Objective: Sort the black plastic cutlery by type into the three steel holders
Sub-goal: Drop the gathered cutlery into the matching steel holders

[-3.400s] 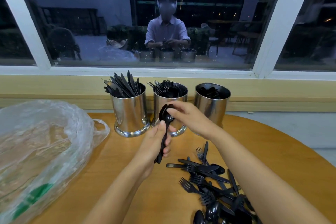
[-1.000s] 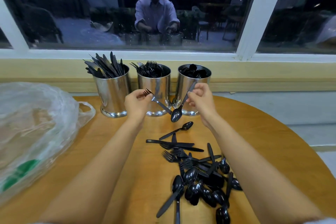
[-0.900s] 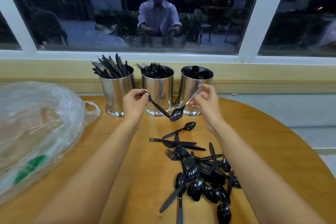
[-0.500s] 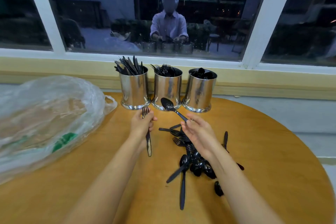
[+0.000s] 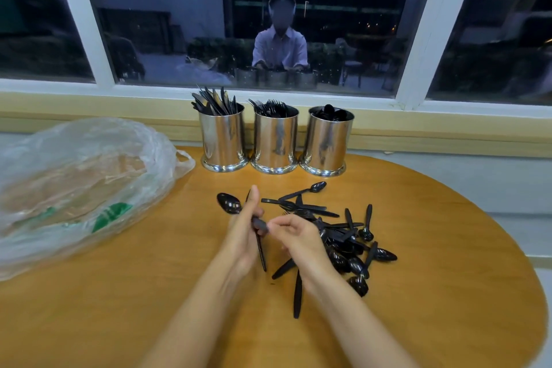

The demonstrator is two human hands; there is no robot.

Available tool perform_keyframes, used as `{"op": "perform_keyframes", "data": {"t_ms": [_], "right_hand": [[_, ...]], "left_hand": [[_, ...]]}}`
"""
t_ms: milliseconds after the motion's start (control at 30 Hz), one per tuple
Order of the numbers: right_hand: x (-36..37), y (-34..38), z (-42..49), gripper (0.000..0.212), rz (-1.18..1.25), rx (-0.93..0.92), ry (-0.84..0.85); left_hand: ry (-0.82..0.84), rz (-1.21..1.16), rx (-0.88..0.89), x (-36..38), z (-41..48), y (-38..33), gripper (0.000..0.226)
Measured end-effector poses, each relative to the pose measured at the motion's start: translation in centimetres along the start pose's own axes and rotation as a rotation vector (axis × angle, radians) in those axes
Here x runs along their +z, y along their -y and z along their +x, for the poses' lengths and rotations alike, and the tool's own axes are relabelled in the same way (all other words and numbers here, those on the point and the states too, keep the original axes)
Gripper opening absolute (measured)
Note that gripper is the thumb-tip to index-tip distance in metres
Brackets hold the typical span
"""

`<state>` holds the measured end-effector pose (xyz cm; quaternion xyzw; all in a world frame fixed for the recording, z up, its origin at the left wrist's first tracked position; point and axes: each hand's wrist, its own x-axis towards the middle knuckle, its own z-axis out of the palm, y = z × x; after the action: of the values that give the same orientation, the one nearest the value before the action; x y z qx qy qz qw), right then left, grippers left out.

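Right hand [image 5: 297, 237], centre frame: fingers curled in, thumb and forefinger tips pinching the handle end of a black spoon [image 5: 228, 203]. Slight blur at the contact.
Spoon: bowl points to the upper left, past the left hand; handle crosses in front of the left palm to the right fingertips. Held off the table [image 5: 433, 293].
Left hand [image 5: 243, 236], just left of the right, nearly touching it: fingers wrapped round a black fork [image 5: 262, 254], one finger raised straight. Fork handle sticks out below the hand, slanting down-right; tines mostly hidden behind the raised finger.
Right of both hands, centre-right: loose cutlery pile [image 5: 337, 236] of spoons, forks and knives, overlapping on the round wooden table. One knife [image 5: 297, 293] lies apart at the pile's lower edge, beside the right wrist.
Upper centre, at the table's far edge, three steel holders in a row, bases nearly touching:
- left holder [image 5: 224, 140]: knives
- middle holder [image 5: 276, 143]: forks
- right holder [image 5: 327, 143]: spoons
Left of frame: crumpled clear plastic bag [image 5: 74, 182], green print.
Top: window [image 5: 167, 9], dark outside, reflecting the seated person and holders.
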<state>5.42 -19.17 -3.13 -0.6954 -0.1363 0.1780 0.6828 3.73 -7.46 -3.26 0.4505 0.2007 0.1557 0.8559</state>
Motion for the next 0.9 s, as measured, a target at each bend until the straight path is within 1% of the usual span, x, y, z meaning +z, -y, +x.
{"op": "perform_keyframes", "data": {"t_ms": [33,67,133,200,233,300,367,433,533,600,633,667,733,767,833,900], "right_hand": [[0.3,-0.2,0.0,0.008,-0.047,-0.033,0.038],[0.4,-0.4,0.2,0.007,-0.095,-0.068,0.054],[-0.1,-0.2,1.1,0.008,-0.16,-0.125,-0.001],[-1.3,0.6,2.7,0.013,-0.147,-0.137,-0.081],[-1.9,1.2,3.5,0.016,-0.139,-0.135,-0.066],[-2.8,2.6,4.9,0.024,-0.164,-0.129,0.084],[-3.0,3.7,5.9,0.027,-0.241,-0.12,0.24],[-2.9,4.1,7.0,0.024,-0.314,-0.118,0.319],[-2.6,3.6,8.5,0.011,-0.354,-0.225,0.379],[-2.6,3.5,9.1,0.008,-0.377,-0.29,0.379],[-2.8,3.6,9.4,0.009,-0.407,-0.325,0.368],[-3.0,3.8,9.7,0.012,-0.443,-0.364,0.348],[-3.4,3.8,10.4,0.016,-0.517,-0.407,0.308],[-3.6,3.7,10.8,0.017,-0.536,-0.409,0.294],[-3.7,3.0,11.4,0.013,-0.544,-0.381,0.28],[-4.0,2.6,11.5,0.011,-0.489,-0.317,0.283]], "left_hand": [[-0.001,-0.017,-0.023,0.0,0.1,0.2,0.058],[0.004,-0.047,-0.046,-0.1,0.3,0.4,0.047],[0.054,-0.105,-0.095,-0.5,0.9,0.1,0.033],[0.195,-0.13,-0.174,-0.7,1.1,-0.8,0.026],[0.289,-0.106,-0.23,-0.7,1.1,-1.2,0.023],[0.452,-0.021,-0.347,-0.5,1.0,-1.6,0.016],[0.563,0.034,-0.442,-0.1,1.0,-1.7,0.013],[0.65,0.069,-0.511,0.1,1.4,-1.5,0.012],[0.745,0.11,-0.569,0.3,2.2,-1.1,0.013],[0.732,0.173,-0.536,0.6,2.7,-0.6,0.014],[0.682,0.236,-0.489,0.7,3.0,-0.4,0.012],[0.615,0.314,-0.431,0.7,3.3,-0.1,0.015],[0.518,0.398,-0.356,0.6,3.9,0.2,0.031],[0.506,0.385,-0.351,0.7,4.2,0.3,0.032],[0.512,0.333,-0.359,1.0,4.2,0.5,0.027],[0.469,0.292,-0.33,1.5,4.3,0.9,0.027]]}}
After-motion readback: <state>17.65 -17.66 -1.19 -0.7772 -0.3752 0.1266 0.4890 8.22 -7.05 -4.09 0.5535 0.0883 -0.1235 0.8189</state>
